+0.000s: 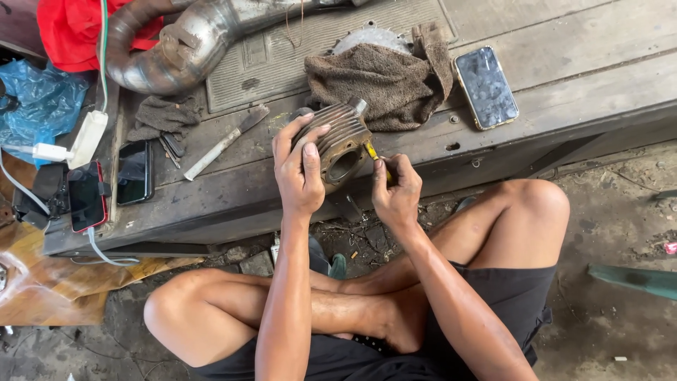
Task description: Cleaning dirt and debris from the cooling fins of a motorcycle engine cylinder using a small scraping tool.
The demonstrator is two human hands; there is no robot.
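Fingers (305, 144) of my left hand (300, 173) clamp the grey finned metal cylinder (340, 141) at the wooden tabletop (564, 85) edge; right hand (396, 194) pinches a yellow-handled tool (374, 154). Slipping could gouge the bore.

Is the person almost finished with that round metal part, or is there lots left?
Done: the finned cylinder is off its machine and on the bench edge. In hand: the left hand steadies it while the right hand works a yellow-handled tool at its bore. Left: hard to tell; the cylinder looks grimy, and the exhaust pipe and a cloth-covered part lie loose.
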